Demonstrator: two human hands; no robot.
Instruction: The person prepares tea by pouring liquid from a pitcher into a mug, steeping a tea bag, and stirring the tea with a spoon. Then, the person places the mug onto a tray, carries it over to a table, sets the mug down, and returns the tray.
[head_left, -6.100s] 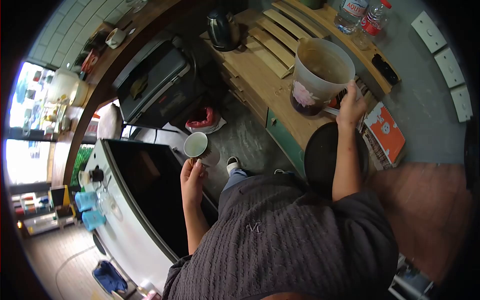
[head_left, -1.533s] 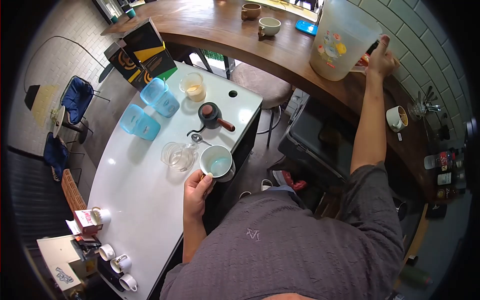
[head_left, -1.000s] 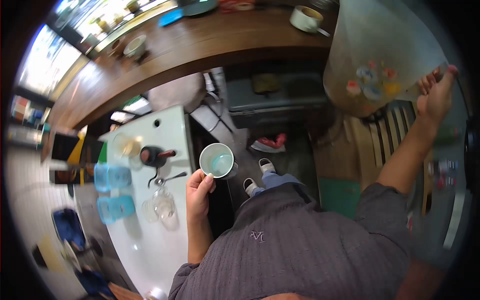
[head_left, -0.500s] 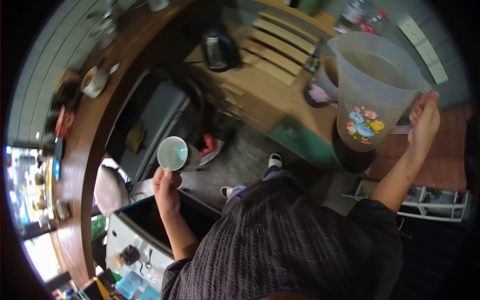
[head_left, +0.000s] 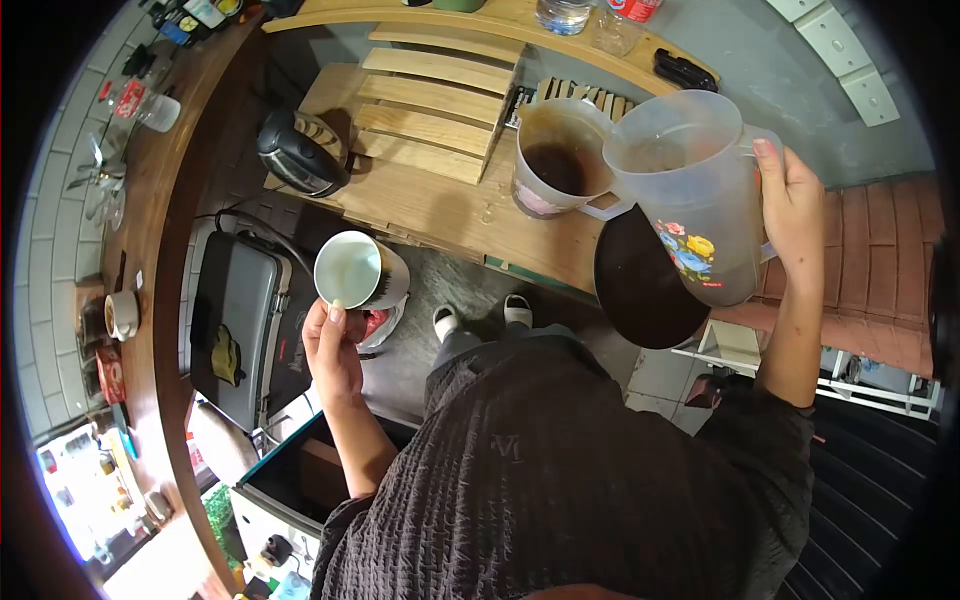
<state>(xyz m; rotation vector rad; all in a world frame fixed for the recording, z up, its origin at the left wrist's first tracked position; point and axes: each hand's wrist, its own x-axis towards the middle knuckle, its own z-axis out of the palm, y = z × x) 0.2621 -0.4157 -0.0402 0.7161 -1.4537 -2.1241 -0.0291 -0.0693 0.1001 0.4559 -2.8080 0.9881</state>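
Observation:
My left hand (head_left: 335,355) is closed on a white cup (head_left: 396,277) with a dark pattern outside, thumb at its rim. The cup's mouth faces me and its inside looks pale; I cannot tell whether liquid is in it. My right hand (head_left: 795,205) grips the handle of a tall translucent plastic pitcher (head_left: 690,190) printed with flowers, held slightly tilted. Beside it, a second pitcher (head_left: 540,150) with dark brown liquid stands on the wooden counter (head_left: 440,205). Below the held pitcher is a dark round surface (head_left: 640,300).
A black electric kettle (head_left: 295,155) and a slatted wooden rack (head_left: 430,105) are on the counter. Plastic bottles (head_left: 620,25) stand on the shelf behind. At left, a long wooden bar (head_left: 175,250) carries a small cup (head_left: 122,315). Below it is a grey case (head_left: 235,315).
My view has turned, so the counter, kettle and rack sit further left in view. Both hands keep hold of the cup and the pitcher. The second pitcher shows more fully now.

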